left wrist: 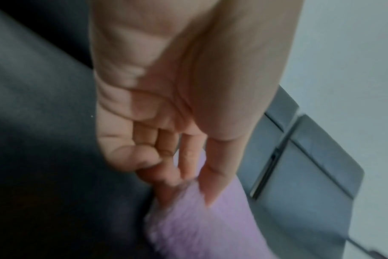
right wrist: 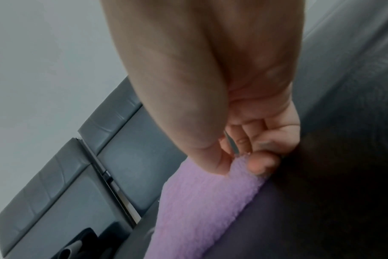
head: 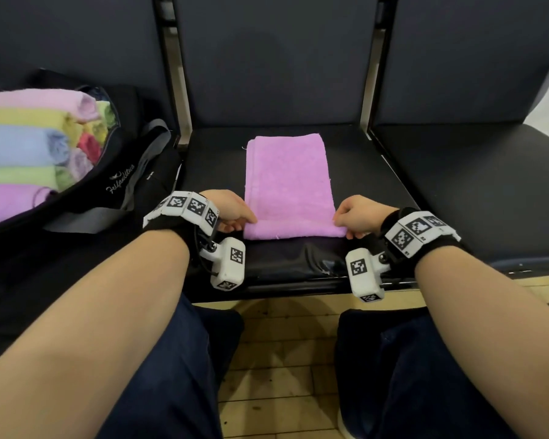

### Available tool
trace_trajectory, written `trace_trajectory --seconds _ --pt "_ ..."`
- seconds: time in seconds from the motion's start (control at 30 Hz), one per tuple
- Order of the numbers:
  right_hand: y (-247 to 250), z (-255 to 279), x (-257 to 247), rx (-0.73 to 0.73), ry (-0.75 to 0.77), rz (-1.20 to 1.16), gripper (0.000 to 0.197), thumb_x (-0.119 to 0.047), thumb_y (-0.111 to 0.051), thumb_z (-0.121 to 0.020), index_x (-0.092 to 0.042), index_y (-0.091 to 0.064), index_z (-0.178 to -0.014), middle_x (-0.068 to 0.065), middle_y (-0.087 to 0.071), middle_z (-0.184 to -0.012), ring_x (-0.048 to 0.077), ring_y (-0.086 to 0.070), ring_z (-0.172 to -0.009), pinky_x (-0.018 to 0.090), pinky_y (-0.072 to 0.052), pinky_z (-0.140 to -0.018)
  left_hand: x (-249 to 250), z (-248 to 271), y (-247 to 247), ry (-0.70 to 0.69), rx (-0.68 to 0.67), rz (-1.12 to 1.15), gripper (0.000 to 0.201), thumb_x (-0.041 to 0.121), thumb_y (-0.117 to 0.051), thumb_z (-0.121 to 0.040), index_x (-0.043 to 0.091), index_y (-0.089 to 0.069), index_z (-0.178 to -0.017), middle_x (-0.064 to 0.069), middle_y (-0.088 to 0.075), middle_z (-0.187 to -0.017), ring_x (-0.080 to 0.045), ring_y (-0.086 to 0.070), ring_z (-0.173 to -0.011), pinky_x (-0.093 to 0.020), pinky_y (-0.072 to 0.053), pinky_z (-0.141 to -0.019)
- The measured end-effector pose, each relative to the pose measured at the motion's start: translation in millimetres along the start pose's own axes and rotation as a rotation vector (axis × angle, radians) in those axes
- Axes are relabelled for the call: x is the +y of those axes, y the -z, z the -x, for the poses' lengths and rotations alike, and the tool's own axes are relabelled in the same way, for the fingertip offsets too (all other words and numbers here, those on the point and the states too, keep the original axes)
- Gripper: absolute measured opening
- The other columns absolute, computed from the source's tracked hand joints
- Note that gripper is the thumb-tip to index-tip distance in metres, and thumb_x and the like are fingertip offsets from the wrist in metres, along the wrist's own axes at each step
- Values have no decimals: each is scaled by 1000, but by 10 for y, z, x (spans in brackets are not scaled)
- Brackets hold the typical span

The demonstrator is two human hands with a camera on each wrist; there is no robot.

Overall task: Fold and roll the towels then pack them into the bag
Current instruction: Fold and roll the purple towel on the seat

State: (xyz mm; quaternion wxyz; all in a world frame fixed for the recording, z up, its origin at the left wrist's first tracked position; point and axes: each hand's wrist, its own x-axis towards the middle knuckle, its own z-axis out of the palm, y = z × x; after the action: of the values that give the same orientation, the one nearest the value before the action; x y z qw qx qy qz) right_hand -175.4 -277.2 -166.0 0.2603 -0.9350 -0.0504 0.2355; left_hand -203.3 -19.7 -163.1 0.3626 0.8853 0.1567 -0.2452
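Pink terry: towel (head: 288, 182) folded into a long strip on the black seat (head: 377, 185), long axis running away from the person.
Near end: turned up into a first small roll, lying between both hands.
Left hand (head: 232, 210): fingers pinch the roll's left corner.
Right hand (head: 357, 217): fingers pinch its right corner.
Next move, likely: roll forward along the strip, both hands equally near.
Bag (head: 114, 172): left of the seat, open, holding rolled towels (head: 29, 144).
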Motion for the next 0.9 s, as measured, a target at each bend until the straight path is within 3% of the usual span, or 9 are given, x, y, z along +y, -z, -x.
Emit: trace_trajectory --seconds 0.1,0.17,0.3,0.4,0.53,0.63,0.7,0.77,0.9 --pt "-31 16 -13 37 5 39 12 -6 -49 -89 -3 -60 -83 10 -55 -56 22 -45 -48 23 -38 -44 43 19 -89 -60 70 -215 22 24 -65 -86 6 -67 -97 -3 -54 -64 -19 -49 -62 -21 -39 -54" --pt "-50 21 -21 63 35 88 9 -5 -51 -86 -7 -58 -81 10 -58 -65 23 -51 -54 22 -41 -45 43 28 -112 -117 129 -277 14 24 -68 -82 12 -69 -89 -1 -55 -67 -17 -51 -67 -21 -41 -58" --pt "-76 25 -17 162 258 214 20 0 -56 -80 -12 -62 -96 1 -50 -89 23 -54 -81 18 -35 -61 2 -3 -96 -284 172 -190 16 4 -75 -72 15 -74 -82 3 -61 -72 -14 -56 -77 -22 -45 -70" --pt "-71 48 -44 147 338 237 30 6 -49 -81 -6 -73 -95 4 -66 -95 22 -60 -93 11 -35 -70 9 25 -80 -310 147 -234 19 -1 -74 -71 14 -76 -82 -3 -70 -82 -12 -60 -81 -25 -49 -81" --pt "-50 101 -103 92 282 319 21 -8 -57 -83 -11 -74 -96 4 -70 -104 20 -62 -98 25 -44 -90 44 52 -40 -321 135 -354 19 4 -73 -75 16 -77 -89 0 -72 -87 -12 -63 -84 -25 -51 -82" --pt "-24 144 -127 60 242 441 20 -20 -65 -83 -15 -72 -101 0 -68 -105 19 -58 -100 34 -31 -103 56 91 -23 -303 86 -464 10 16 -69 -78 21 -77 -82 4 -69 -77 -10 -59 -74 -27 -51 -79" --pt "-14 160 -131 43 246 423 25 -16 -66 -83 -15 -69 -107 2 -66 -112 20 -58 -104 27 -38 -95 48 133 -30 -301 30 -504 6 24 -72 -74 20 -76 -74 5 -67 -71 -9 -56 -66 -25 -49 -72" --pt "-11 163 -146 38 268 400 30 -11 -64 -84 -11 -67 -114 6 -63 -117 20 -57 -106 20 -40 -83 50 161 -51 -323 16 -535 14 28 -77 -72 19 -76 -82 5 -68 -76 -7 -56 -65 -22 -46 -68" --pt "-21 153 -176 32 281 438 31 -5 -59 -84 -9 -64 -115 6 -60 -116 21 -56 -103 20 -39 -79 76 135 -74 -334 55 -587 17 24 -79 -73 17 -75 -89 9 -65 -75 -7 -55 -65 -24 -46 -69"
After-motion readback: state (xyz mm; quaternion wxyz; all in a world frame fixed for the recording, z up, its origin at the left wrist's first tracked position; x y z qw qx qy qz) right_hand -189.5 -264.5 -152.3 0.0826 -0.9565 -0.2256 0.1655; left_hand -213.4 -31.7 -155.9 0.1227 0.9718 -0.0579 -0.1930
